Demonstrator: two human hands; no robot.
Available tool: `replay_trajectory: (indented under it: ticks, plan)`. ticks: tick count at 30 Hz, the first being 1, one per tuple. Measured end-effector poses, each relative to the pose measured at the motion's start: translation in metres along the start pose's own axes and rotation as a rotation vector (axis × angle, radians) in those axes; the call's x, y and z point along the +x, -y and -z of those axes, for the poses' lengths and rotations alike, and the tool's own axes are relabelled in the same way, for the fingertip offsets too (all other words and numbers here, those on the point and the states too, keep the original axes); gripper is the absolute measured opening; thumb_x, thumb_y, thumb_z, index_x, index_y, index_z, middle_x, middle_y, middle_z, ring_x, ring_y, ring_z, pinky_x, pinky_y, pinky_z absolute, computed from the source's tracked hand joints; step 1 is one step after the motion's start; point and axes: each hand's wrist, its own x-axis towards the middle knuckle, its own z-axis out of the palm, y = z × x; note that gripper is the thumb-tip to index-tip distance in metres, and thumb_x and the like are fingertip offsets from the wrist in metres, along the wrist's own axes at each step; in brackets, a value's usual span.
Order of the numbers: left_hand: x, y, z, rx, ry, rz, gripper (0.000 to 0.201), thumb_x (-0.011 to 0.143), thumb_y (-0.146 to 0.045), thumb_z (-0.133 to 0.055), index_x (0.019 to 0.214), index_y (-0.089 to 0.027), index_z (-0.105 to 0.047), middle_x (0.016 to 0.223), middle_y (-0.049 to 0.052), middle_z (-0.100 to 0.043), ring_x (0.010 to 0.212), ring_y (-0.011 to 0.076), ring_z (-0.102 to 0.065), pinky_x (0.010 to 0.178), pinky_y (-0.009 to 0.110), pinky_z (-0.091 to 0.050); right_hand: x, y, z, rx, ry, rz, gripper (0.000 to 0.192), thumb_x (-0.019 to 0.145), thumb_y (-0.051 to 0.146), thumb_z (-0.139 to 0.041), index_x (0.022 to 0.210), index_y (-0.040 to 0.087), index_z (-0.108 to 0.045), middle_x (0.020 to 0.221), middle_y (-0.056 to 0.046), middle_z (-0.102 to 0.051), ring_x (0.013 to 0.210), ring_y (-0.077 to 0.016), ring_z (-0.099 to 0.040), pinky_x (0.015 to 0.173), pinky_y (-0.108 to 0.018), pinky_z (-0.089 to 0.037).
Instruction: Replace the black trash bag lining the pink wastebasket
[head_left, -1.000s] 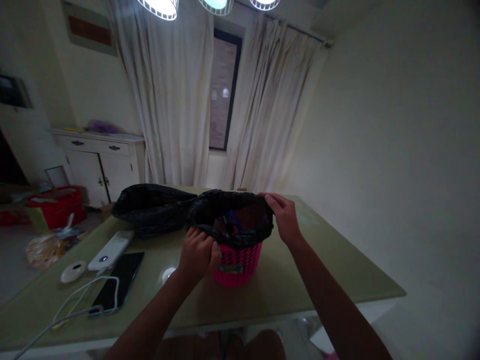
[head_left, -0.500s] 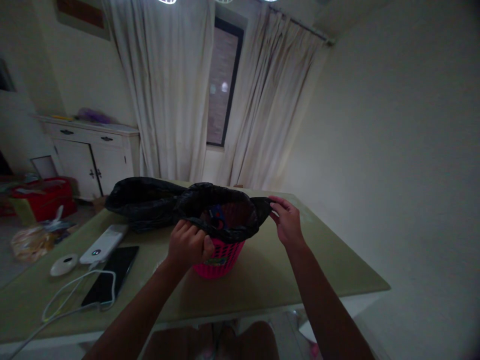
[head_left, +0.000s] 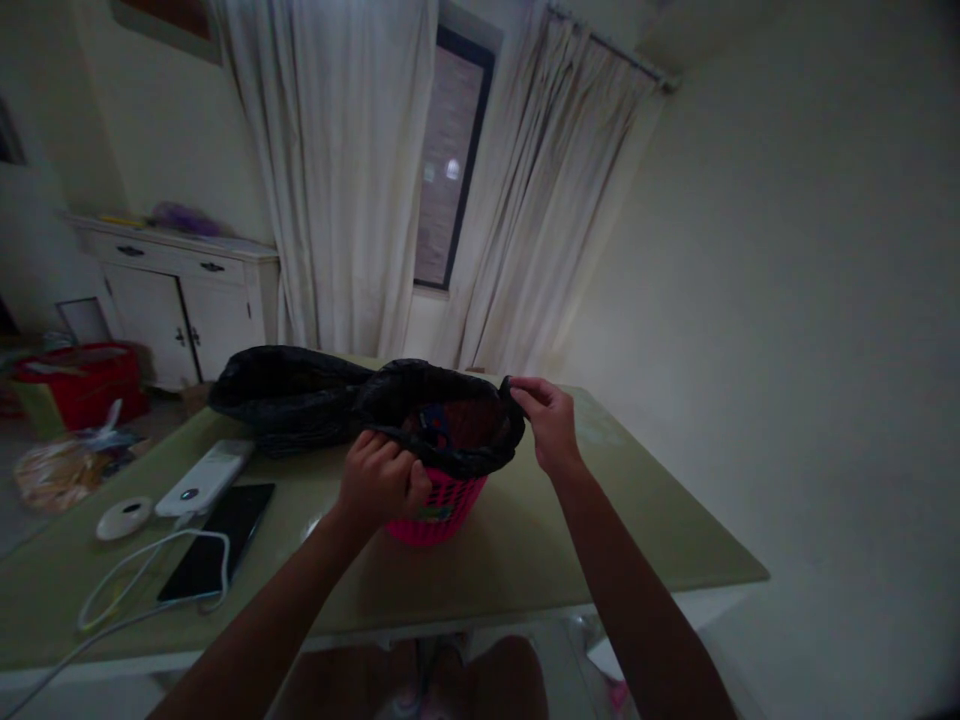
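A pink plastic basket (head_left: 437, 515) with slatted sides stands upright on the table. Its top is covered by a black plastic bag (head_left: 472, 462), folded over the rim. Inside the opening something reddish and something blue show dimly; I cannot make out what they are. My left hand (head_left: 379, 480) is closed on the bag's edge at the basket's near left side. At the right side of the opening, my right hand (head_left: 549, 420) pinches the bag's edge between thumb and fingers. More of the black plastic, puffed up, spreads over the table to the left.
On the green tabletop (head_left: 637, 530) at the left lie a black phone (head_left: 217, 540), a white power bank (head_left: 206, 478) with a white cable (head_left: 112, 590), and a round white device (head_left: 124, 518). Behind stand a white cabinet (head_left: 225, 310) and curtains (head_left: 337, 180); a wall is at the right.
My right hand has moved left with the bag's edge, bringing the stretched-out corner in to the basket's rim. My left hand keeps its grip in nearly the same place.
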Motion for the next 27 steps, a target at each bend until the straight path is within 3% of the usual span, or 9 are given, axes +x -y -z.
replay_trajectory:
  ticks: [6,9,14,17,20,23,25,27]
  plan:
    - [-0.001,0.015,0.002,0.14,-0.052,-0.074,0.034,0.087,-0.021,-0.053,0.054,-0.027,-0.056,0.054,0.006,-0.06,0.057,0.0238,-0.058,0.068,0.041,-0.043,0.005,0.007,0.012,0.244,-0.187,-0.267,0.037,0.056,0.016,-0.088,0.092,0.023,-0.079,0.088,0.001,-0.078,0.073,-0.0092,-0.065,0.06,-0.017,-0.05]
    - [0.002,0.012,-0.003,0.126,-0.018,-0.084,0.032,0.087,-0.023,-0.054,0.056,-0.026,-0.06,0.056,0.006,-0.062,0.06,0.0243,-0.06,0.07,0.041,-0.044,-0.005,0.01,0.008,0.298,-0.107,-0.277,0.04,0.057,0.02,-0.091,0.095,0.022,-0.08,0.086,0.0,-0.077,0.069,-0.0088,-0.063,0.056,-0.016,-0.049]
    - [0.001,0.014,-0.011,0.104,0.053,-0.007,0.032,0.09,-0.026,-0.056,0.058,-0.025,-0.061,0.059,0.008,-0.065,0.063,0.0267,-0.064,0.074,0.043,-0.046,-0.021,0.018,0.0,0.105,0.084,-0.174,0.041,0.06,0.031,-0.096,0.098,0.021,-0.084,0.093,-0.003,-0.079,0.073,-0.0105,-0.063,0.049,-0.016,-0.038]
    - [0.0,0.016,-0.011,0.071,0.092,0.018,0.028,0.09,-0.025,-0.056,0.062,-0.025,-0.061,0.062,0.009,-0.066,0.066,0.029,-0.066,0.076,0.045,-0.048,-0.02,0.017,0.001,0.234,0.08,-0.218,0.043,0.056,0.029,-0.099,0.097,0.024,-0.085,0.098,-0.001,-0.08,0.079,-0.0107,-0.066,0.059,-0.016,-0.048]
    - [0.001,0.014,-0.009,-0.039,0.096,0.087,0.019,0.091,-0.024,-0.056,0.097,-0.014,-0.071,0.076,0.011,-0.072,0.076,0.0307,-0.071,0.081,0.044,-0.049,-0.016,0.01,0.005,0.351,0.037,-0.244,0.044,0.056,0.026,-0.098,0.098,0.027,-0.084,0.107,0.001,-0.079,0.089,-0.012,-0.068,0.073,-0.02,-0.056]
    - [0.005,0.009,-0.007,-0.159,0.103,0.161,0.056,0.093,-0.024,-0.057,0.145,-0.002,-0.051,0.09,0.009,-0.075,0.079,0.0278,-0.074,0.081,0.041,-0.05,-0.009,-0.002,0.01,0.328,0.009,-0.165,0.044,0.061,0.027,-0.096,0.103,0.029,-0.082,0.115,0.001,-0.077,0.101,-0.0155,-0.069,0.082,-0.027,-0.059]
    - [0.007,0.006,-0.007,-0.186,0.129,0.15,0.065,0.093,-0.024,-0.056,0.154,-0.005,-0.042,0.093,0.007,-0.075,0.079,0.0263,-0.074,0.082,0.04,-0.05,0.001,-0.008,0.014,0.274,-0.033,-0.103,0.045,0.064,0.029,-0.094,0.107,0.028,-0.081,0.116,-0.001,-0.076,0.103,-0.0169,-0.069,0.084,-0.029,-0.059]
    - [0.008,0.003,-0.007,-0.194,0.149,0.103,0.063,0.093,-0.021,-0.054,0.153,-0.007,-0.044,0.092,0.007,-0.076,0.077,0.0258,-0.074,0.081,0.041,-0.049,0.017,-0.011,0.016,0.211,-0.121,-0.085,0.046,0.065,0.027,-0.09,0.109,0.026,-0.078,0.113,-0.002,-0.075,0.099,-0.0166,-0.069,0.081,-0.029,-0.059]
